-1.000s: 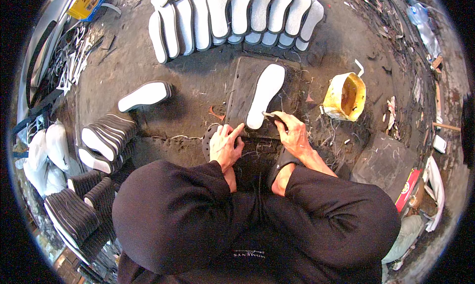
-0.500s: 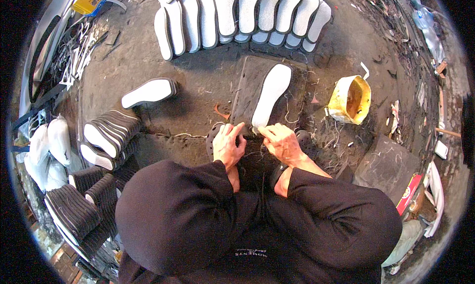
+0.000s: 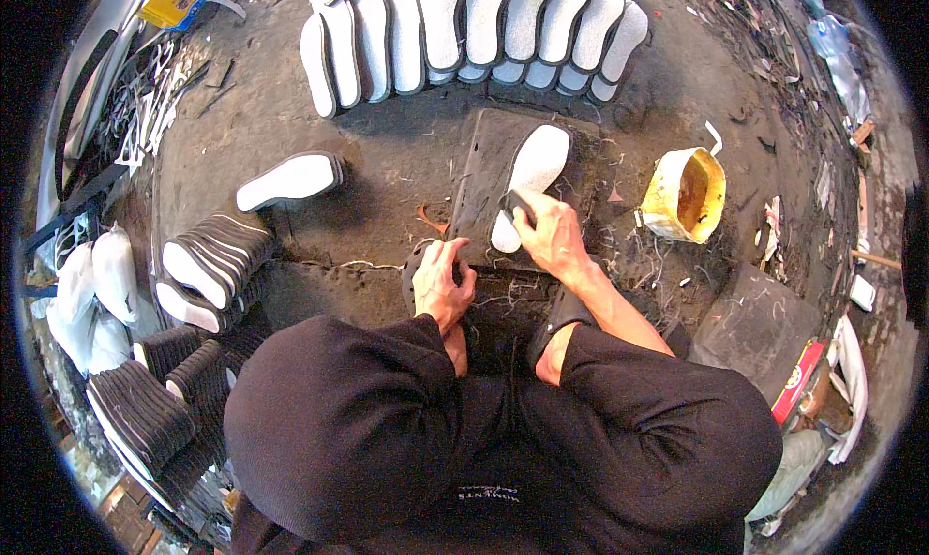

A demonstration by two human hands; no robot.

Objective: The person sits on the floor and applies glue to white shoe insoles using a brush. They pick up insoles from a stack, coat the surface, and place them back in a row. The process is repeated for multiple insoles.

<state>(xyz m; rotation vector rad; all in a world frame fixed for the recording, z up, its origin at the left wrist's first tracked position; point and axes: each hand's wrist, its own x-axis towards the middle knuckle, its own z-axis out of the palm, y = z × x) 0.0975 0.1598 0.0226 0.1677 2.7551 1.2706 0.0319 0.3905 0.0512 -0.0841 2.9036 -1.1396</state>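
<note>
Pinched a small dark piece (image 3: 511, 203) in the right hand (image 3: 554, 234) across a bright white, dark-edged sole (image 3: 543, 156), rounded at both ends; held the left hand (image 3: 443, 279) loosely spread.

Dull grey-brown, stained floor (image 3: 392, 144), crossed left of centre by a thin dark seam (image 3: 314, 264); light even, shadows soft. Left margin: tangle of narrow white and dark scrap strips (image 3: 145, 127). Right margin: curled pale scraps (image 3: 772, 224) on dark, littered ground, paler grey outward.
</note>
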